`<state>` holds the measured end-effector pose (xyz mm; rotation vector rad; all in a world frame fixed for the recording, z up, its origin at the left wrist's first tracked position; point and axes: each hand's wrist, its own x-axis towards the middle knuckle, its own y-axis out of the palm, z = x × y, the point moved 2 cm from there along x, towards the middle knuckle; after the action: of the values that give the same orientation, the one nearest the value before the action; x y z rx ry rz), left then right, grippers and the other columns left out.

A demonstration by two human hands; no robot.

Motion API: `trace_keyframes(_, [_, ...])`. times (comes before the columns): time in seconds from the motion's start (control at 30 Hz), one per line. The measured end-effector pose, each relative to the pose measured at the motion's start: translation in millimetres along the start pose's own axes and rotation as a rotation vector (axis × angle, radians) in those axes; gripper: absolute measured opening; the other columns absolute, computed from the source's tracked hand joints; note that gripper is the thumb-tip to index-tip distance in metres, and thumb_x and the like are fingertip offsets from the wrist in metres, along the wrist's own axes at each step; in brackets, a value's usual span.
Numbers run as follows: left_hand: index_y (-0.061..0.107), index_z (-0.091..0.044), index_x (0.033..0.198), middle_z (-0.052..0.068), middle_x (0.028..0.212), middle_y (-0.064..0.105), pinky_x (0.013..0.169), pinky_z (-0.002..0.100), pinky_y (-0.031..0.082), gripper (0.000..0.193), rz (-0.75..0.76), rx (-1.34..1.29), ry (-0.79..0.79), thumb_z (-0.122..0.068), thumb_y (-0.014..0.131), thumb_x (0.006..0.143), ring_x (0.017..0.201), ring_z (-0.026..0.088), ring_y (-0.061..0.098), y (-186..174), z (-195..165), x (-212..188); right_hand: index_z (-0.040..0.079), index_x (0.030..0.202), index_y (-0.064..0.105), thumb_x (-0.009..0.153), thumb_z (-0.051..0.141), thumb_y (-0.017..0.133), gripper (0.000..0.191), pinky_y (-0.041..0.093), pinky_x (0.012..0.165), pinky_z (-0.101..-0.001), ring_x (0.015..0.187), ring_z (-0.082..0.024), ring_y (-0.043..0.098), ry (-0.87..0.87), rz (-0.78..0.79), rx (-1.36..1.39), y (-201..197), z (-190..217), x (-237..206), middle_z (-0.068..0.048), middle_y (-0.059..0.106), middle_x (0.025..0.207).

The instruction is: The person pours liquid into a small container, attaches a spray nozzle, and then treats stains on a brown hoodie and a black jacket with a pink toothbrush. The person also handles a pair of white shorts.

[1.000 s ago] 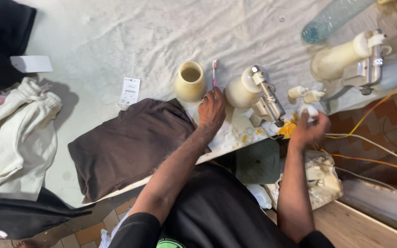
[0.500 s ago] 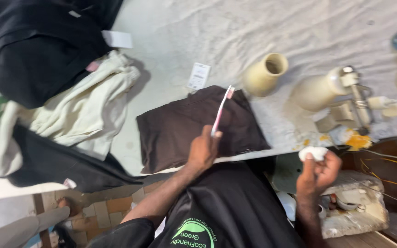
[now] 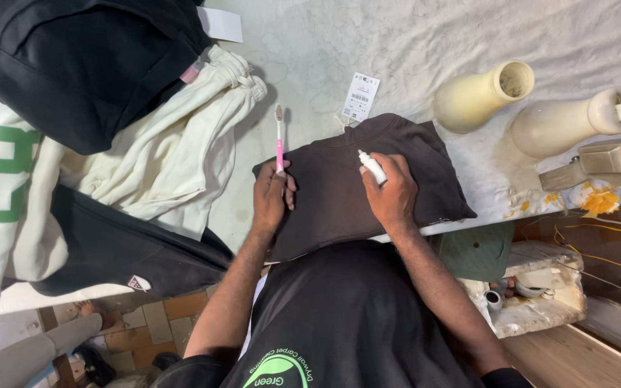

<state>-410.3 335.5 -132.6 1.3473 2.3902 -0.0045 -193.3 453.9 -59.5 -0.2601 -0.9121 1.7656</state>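
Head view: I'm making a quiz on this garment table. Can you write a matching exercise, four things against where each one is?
Things:
1. pink toothbrush
2. small white tube
3. paper tag
4. cream vase

Places:
A. lying on its side on the white cloth
B. in the left hand
C. at the top edge of the dark brown garment
D. in the right hand

Pairs: 1-B, 2-D, 3-C, 4-A

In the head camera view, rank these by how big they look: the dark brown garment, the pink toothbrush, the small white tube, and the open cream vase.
1. dark brown garment
2. cream vase
3. pink toothbrush
4. small white tube, partly hidden in the right hand
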Motion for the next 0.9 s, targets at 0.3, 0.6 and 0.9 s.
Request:
trace_keyframes(0.3, [0.048,0.007,0.133,0.007,0.085,0.06,0.053,0.025,0.05,0.032,0.087,0.081,0.12,-0.011,0.037,0.109,0.059,0.008,0.053,-13,4,7,0.002,0.115,0.071,0.089,0.013,0.08,0.03,0.06,0.068,-0.0341,0.084,-0.023,0.071,-0.075,0.051,-0.135,44,6,1,-0.011,0.065,0.104])
trace_keyframes(0.6, [0.049,0.008,0.133,0.007,0.084,0.061,0.053,0.024,0.05,0.033,0.092,0.103,0.12,-0.012,0.037,0.109,0.058,0.007,0.053,-16,9,14,0.0,0.119,0.068,0.092,0.014,0.079,0.032,0.061,0.069,-0.032,0.09,-0.022,0.07,-0.047,0.009,-0.141,50,-2,4,-0.013,0.062,0.108])
trace_keyframes(0.9, [0.05,0.008,0.133,0.007,0.085,0.062,0.055,0.025,0.05,0.033,0.101,0.13,0.141,-0.012,0.037,0.11,0.059,0.007,0.054,-15,12,16,-0.002,0.12,0.068,0.092,0.013,0.079,0.033,0.06,0.067,-0.0324,0.088,-0.023,0.069,-0.036,-0.049,-0.152,53,-6,10,-0.014,0.061,0.107])
